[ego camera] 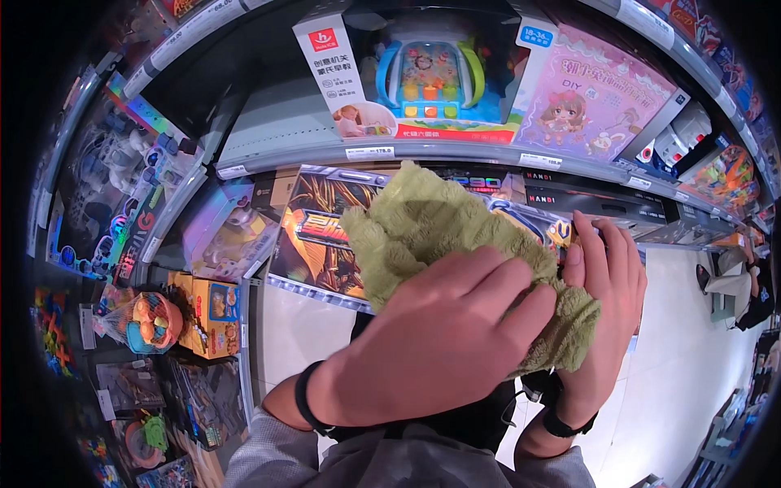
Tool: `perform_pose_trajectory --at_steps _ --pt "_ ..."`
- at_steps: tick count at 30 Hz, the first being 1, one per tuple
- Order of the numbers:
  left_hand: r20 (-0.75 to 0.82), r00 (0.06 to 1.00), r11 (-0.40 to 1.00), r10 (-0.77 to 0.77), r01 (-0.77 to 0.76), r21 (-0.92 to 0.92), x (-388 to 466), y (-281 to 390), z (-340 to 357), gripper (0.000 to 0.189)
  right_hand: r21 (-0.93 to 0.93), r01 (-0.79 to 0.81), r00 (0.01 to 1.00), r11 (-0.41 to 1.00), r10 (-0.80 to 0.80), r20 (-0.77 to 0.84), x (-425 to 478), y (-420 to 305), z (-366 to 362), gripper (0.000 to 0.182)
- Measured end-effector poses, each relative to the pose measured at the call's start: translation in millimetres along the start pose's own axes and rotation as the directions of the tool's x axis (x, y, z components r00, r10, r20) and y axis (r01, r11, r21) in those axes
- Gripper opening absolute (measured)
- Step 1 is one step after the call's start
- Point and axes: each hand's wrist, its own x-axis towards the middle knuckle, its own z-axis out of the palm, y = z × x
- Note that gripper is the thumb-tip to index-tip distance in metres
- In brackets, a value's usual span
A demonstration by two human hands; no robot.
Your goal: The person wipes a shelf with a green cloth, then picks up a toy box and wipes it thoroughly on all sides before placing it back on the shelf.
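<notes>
A green fluffy cloth [421, 213] lies bunched over the front of a flat toy box [323, 201] with shiny gold and black artwork. My left hand [439, 323] has its fingers closed on the cloth, pressing it toward the box. At the box's right end, my right hand [604, 287] grips the edge, its thumb up beside the printed face. One end of the cloth hangs over the inner side of my right hand. The box is tilted in front of the shelf, with floor visible past it. Cloth and hands hide much of its middle and right part.
Before me, a shelf [274, 122] carries a boxed activity toy [427, 73] and a pink DIY box [592, 97]. Black boxes [592, 201] are stacked below. Left shelves hold a netted toy set [149, 323] and yellow box [213, 317]. A seated person [741, 280] is at far right.
</notes>
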Motion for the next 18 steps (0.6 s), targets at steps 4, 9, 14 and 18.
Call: perform_pose_trajectory --at_steps 4,9,14,18 --pt "-0.115 0.992 0.987 0.050 -0.066 -0.145 -33 -33 -22 0.043 0.013 -0.044 0.998 0.999 0.044 0.033 0 2 -3 0.030" --pt "-0.079 0.986 0.984 -0.144 0.151 0.098 -60 -49 -54 0.054 0.014 -0.030 1.000 0.999 0.031 -0.007 0 1 -2 0.030" --pt "-0.102 0.983 0.975 -0.154 0.168 0.146 -63 -63 -46 0.055 0.528 -0.022 0.988 0.849 0.100 -0.119 3 -13 -19 0.037" --pt "-0.071 0.988 0.974 -0.135 0.145 0.175 -58 -67 -45 0.048 0.476 0.408 0.899 0.779 -0.433 -0.062 2 -50 -29 0.049"
